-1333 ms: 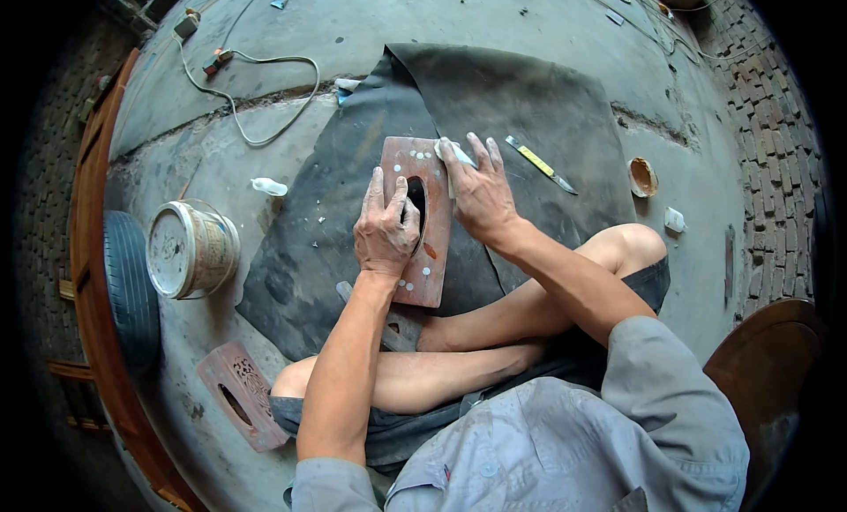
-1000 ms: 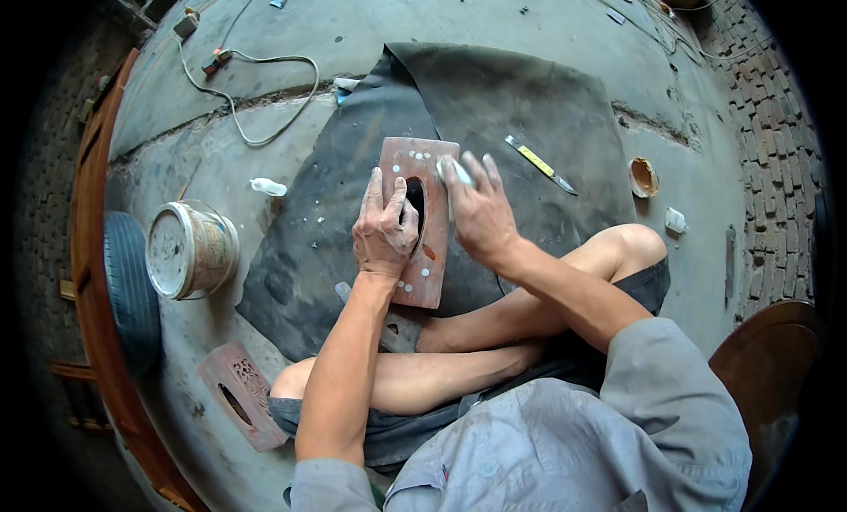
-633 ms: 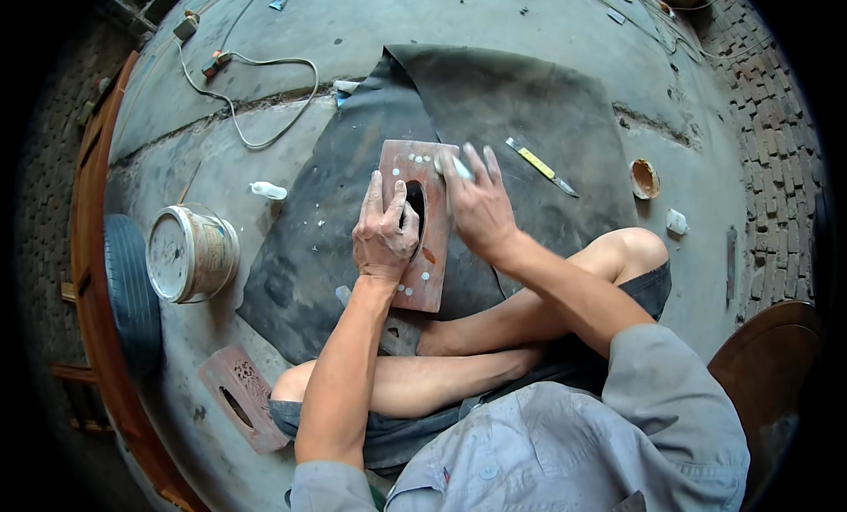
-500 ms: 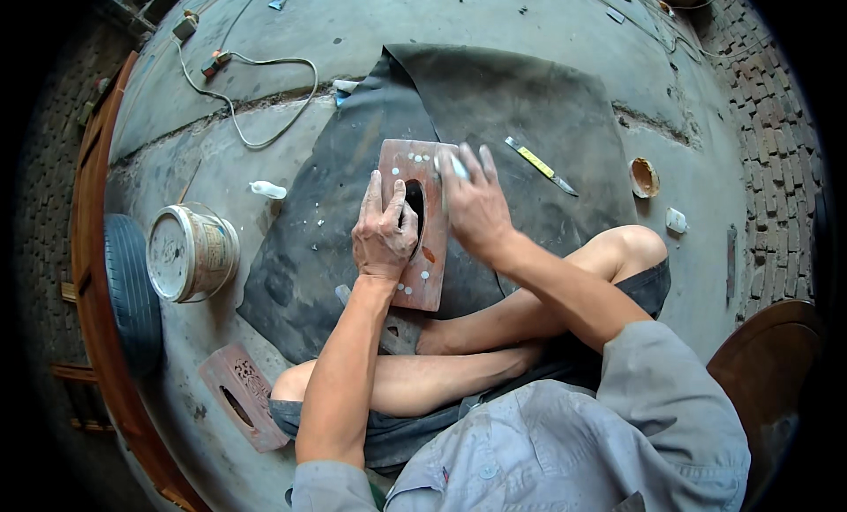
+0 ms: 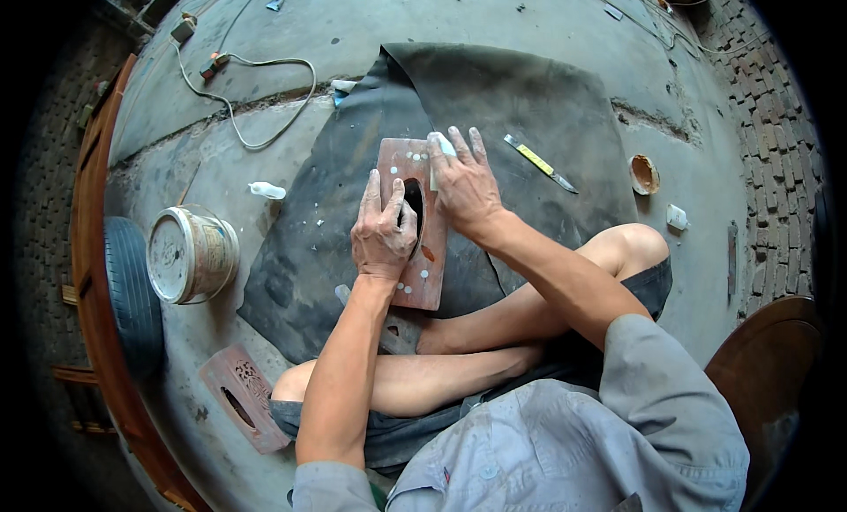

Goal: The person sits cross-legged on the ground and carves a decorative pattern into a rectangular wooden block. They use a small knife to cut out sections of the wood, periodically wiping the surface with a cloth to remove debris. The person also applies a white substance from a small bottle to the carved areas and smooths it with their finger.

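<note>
In the head view, the wooden box lies on the dark mat. The left hand holds its left side, fingers stretched; the right hand grips a pale pad at its upper-right edge. Smoothing seems unfinished: pale dots show.

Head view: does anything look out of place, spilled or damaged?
The box under the left hand has pale round spots and one reddish patch that stand out from its dull surface. Left of the mat, a rough crack breaks the floor and a white bottle seems to lie on its side. I see no clear spill.
</note>
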Motion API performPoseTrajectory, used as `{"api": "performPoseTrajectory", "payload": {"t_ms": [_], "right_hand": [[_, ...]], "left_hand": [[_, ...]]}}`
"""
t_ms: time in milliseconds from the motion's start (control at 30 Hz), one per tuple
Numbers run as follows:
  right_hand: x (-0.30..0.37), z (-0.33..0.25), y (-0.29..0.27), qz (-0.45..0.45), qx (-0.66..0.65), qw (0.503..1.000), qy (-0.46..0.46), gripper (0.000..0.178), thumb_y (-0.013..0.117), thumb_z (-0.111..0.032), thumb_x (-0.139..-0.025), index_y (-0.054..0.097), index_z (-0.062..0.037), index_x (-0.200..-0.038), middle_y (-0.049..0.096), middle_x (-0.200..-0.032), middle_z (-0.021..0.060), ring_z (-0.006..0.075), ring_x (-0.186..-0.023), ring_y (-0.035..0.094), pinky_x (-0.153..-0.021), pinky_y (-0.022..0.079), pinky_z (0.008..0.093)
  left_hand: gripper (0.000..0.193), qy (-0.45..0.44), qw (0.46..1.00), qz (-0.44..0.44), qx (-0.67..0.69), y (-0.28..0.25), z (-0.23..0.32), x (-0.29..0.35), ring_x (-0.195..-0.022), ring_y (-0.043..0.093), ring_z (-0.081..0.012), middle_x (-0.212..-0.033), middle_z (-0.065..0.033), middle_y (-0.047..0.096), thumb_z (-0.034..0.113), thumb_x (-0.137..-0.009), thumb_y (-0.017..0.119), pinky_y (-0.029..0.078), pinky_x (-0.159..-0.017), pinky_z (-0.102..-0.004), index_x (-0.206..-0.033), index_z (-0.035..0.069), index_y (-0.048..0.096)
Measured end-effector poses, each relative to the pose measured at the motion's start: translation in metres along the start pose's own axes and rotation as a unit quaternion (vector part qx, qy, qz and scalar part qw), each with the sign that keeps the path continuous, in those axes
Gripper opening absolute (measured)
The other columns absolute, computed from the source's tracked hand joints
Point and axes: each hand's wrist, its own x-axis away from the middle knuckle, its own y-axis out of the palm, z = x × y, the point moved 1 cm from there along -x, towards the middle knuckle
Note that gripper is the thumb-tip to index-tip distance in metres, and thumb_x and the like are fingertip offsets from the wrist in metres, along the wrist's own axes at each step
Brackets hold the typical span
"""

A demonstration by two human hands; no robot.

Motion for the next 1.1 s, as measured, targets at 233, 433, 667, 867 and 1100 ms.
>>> {"api": "performPoseTrajectory", "payload": {"t_ms": [233,433,667,867,1100], "right_hand": [[-0.014,0.009,0.003,-0.006,-0.078,0.997,-0.001,0.064,0.057,-0.018,-0.094,0.05,0.0119,-0.15,0.062,-0.145,0.0305,0.0403,-0.15,0.048,-0.132,0.019,0.0554],[0.002,-0.006,0.003,0.007,-0.044,0.999,-0.026,0.062,0.055,-0.019,-0.094,0.053,0.0102,-0.149,0.061,-0.148,0.0274,0.0398,-0.151,0.046,-0.132,0.019,0.0539],[0.009,-0.011,0.002,-0.001,-0.076,0.996,-0.055,0.063,0.056,-0.015,-0.092,0.051,0.0103,-0.15,0.058,-0.15,0.0293,0.0415,-0.151,0.046,-0.132,0.02,0.0528],[0.002,-0.017,0.005,-0.014,-0.056,0.998,-0.038,0.06,0.056,-0.016,-0.093,0.054,0.0129,-0.146,0.06,-0.147,0.0308,0.0413,-0.148,0.05,-0.132,0.024,0.05],[-0.013,-0.005,0.007,0.005,-0.059,0.998,-0.03,0.06,0.055,-0.017,-0.094,0.053,0.0153,-0.145,0.06,-0.146,0.0333,0.043,-0.146,0.052,-0.13,0.027,0.0498]], "left_hand": [[0.037,-0.001,1.0,-0.007,0.007,0.001,0.001,0.005,-0.121,0.069,-0.0445,-0.146,-0.0303,0.061,0.015,-0.091,0.068,0.06,-0.097,-0.0455,-0.126,0.006,0.078],[0.038,-0.003,1.0,-0.012,0.002,-0.002,-0.003,0.005,-0.121,0.069,-0.0448,-0.147,-0.03,0.06,0.016,-0.091,0.068,0.06,-0.097,-0.0456,-0.127,0.005,0.077],[0.038,-0.012,1.0,-0.017,0.002,-0.005,-0.004,0.006,-0.122,0.068,-0.0436,-0.147,-0.0294,0.06,0.016,-0.092,0.067,0.059,-0.098,-0.0459,-0.127,0.006,0.077],[0.039,-0.002,1.0,-0.012,-0.003,-0.002,-0.005,0.004,-0.123,0.068,-0.0433,-0.147,-0.0293,0.06,0.016,-0.091,0.068,0.059,-0.099,-0.0457,-0.128,0.006,0.077],[0.039,-0.006,1.0,-0.009,0.013,-0.002,-0.002,0.004,-0.123,0.068,-0.044,-0.147,-0.0301,0.06,0.016,-0.091,0.068,0.058,-0.1,-0.0453,-0.127,0.006,0.078]]}}
